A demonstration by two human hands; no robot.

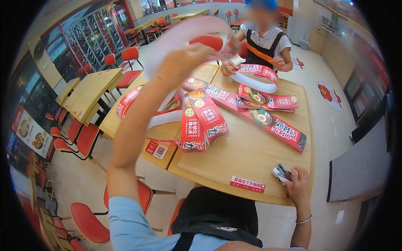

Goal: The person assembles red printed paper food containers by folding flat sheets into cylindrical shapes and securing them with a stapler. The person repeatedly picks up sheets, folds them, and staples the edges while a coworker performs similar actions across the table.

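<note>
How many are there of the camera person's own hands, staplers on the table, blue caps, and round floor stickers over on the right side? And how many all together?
Camera person's hands: 2 (left hand, right hand)
Stapler on the table: 1
Blue cap: 1
Round floor stickers, right side: 2
Total: 6

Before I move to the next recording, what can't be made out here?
All in the head view:
Raised paper strip: motion blur hides any printing.
Left hand: blur hides how its fingertips meet that strip.
Right hand, at the stapler: the palm is hidden by the back of the hand.
Co-worker: legs hidden behind the table.
</note>
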